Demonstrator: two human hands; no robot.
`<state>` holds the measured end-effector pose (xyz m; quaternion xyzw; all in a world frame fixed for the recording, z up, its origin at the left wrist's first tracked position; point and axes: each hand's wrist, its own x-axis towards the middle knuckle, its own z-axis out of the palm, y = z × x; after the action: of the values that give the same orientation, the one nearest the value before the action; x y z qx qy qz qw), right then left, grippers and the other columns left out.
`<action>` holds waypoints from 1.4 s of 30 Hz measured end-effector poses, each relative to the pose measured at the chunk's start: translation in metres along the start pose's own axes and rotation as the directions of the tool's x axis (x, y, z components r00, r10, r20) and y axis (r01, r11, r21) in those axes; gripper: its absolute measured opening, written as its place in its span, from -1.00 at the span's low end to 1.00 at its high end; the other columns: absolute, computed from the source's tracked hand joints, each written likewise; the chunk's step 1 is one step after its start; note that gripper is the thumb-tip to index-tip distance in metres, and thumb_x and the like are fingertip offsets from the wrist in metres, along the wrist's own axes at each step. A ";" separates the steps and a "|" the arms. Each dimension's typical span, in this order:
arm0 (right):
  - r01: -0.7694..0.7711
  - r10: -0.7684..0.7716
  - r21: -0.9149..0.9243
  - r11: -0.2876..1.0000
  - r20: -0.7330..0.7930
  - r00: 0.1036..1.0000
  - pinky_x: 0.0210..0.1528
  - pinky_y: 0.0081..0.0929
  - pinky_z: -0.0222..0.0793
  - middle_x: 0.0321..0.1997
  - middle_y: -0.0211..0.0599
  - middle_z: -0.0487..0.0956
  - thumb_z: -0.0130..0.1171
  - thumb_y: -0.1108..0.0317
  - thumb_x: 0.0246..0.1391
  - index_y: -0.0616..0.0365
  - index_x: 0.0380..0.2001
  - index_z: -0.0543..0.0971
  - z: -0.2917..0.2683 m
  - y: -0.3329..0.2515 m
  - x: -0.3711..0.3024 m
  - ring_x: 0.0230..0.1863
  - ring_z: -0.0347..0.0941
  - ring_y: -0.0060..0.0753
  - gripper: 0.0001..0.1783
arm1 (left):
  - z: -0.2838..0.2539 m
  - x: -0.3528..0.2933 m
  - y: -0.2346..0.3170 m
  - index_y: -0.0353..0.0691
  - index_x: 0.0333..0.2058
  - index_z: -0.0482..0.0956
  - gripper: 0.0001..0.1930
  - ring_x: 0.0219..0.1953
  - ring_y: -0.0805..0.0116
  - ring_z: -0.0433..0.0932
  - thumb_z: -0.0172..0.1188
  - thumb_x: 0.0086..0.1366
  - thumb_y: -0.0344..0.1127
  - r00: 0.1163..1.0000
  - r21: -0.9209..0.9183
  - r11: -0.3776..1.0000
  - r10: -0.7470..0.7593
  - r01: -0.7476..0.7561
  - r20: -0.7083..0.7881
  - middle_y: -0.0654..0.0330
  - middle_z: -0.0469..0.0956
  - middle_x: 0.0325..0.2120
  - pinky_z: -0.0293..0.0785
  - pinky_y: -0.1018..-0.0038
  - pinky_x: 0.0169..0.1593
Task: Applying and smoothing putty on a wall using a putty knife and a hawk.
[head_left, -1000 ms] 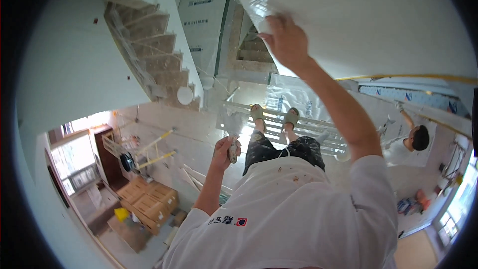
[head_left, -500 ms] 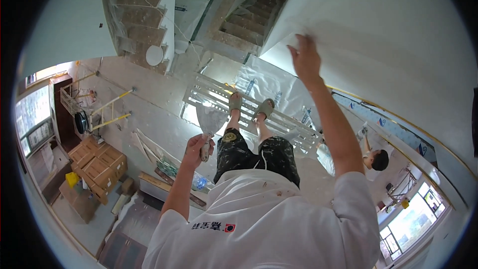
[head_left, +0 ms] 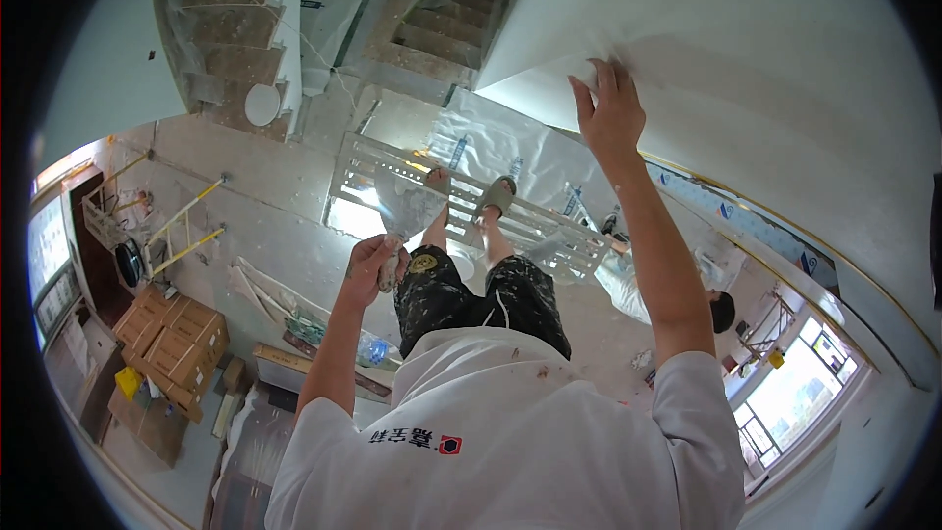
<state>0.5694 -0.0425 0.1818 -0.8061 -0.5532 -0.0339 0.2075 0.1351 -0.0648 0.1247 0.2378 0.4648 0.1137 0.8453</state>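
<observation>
My left hand [head_left: 374, 268] is closed round the handle of a broad putty knife [head_left: 410, 206], held upright in front of my thighs with its wide blade away from me. My right hand [head_left: 612, 116] is raised at the end of a stretched arm, fingers extended and a little apart. Its fingertips appear to rest on the smooth white wall surface [head_left: 726, 59], with a soft shadow beside them. Nothing shows in that hand.
I stand in sandals on a slotted platform [head_left: 363, 162] above the floor. Below right, another person [head_left: 628, 290] bends over. Stairs [head_left: 235, 29] rise at far left, with a dark stairwell [head_left: 442, 29] beyond. Cardboard boxes [head_left: 177, 334] and a yellow-and-white frame [head_left: 186, 236] stand at left.
My right fingers, blurred before, now lie steadier at the wall. My left hand still grips the putty knife, its handle now more hidden by the fingers. The whole view has shifted slightly.
</observation>
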 end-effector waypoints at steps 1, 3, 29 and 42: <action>0.005 -0.005 -0.006 1.000 0.002 1.000 -0.26 -0.19 0.47 -0.18 -0.12 0.53 0.27 0.15 0.03 0.02 -0.09 0.50 0.001 0.001 -0.004 -0.18 0.50 -0.05 -0.61 | -0.004 -0.001 0.003 -0.28 -0.27 0.55 -0.74 -0.61 0.42 0.46 0.12 0.35 -0.17 1.000 -0.005 1.000 0.002 -0.002 0.003 0.18 0.56 -0.51 0.40 0.51 -0.52; -0.006 0.005 -0.019 1.000 -0.071 0.997 -0.26 -0.21 0.47 -0.20 -0.13 0.53 0.27 0.17 0.03 0.04 -0.11 0.51 -0.009 0.008 -0.013 -0.19 0.50 -0.09 -0.63 | -0.014 -0.003 0.006 -0.28 -0.28 0.55 -0.75 -0.61 0.42 0.46 0.12 0.35 -0.17 1.000 -0.018 1.000 0.005 -0.005 0.012 0.18 0.56 -0.52 0.40 0.51 -0.52; 0.052 -0.046 -0.039 0.998 0.131 0.990 -0.12 -0.19 0.45 -0.10 -0.07 0.50 0.27 0.13 0.05 0.02 -0.05 0.48 0.105 0.063 -0.041 -0.08 0.46 0.00 -0.58 | -0.045 0.045 -0.021 -0.33 -0.36 0.57 -0.74 -0.60 0.45 0.44 0.14 0.33 -0.20 0.999 -0.112 0.994 -0.003 0.007 0.035 0.17 0.56 -0.53 0.38 0.54 -0.48; -0.130 0.122 0.122 0.984 0.069 0.990 0.12 -0.18 0.34 0.04 0.01 0.46 0.26 0.28 0.03 0.11 -0.01 0.45 0.198 0.077 -0.071 0.09 0.38 0.11 -0.56 | -0.083 0.049 -0.042 -0.32 -0.38 0.58 -0.75 -0.58 0.45 0.47 0.17 0.29 -0.20 0.994 0.080 0.992 -0.097 0.101 -0.056 0.15 0.58 -0.54 0.39 0.55 -0.46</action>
<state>0.5775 -0.0541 -0.0417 -0.8253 -0.5083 0.0392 0.2427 0.0912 -0.0563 0.0296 0.2461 0.5020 0.0583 0.8271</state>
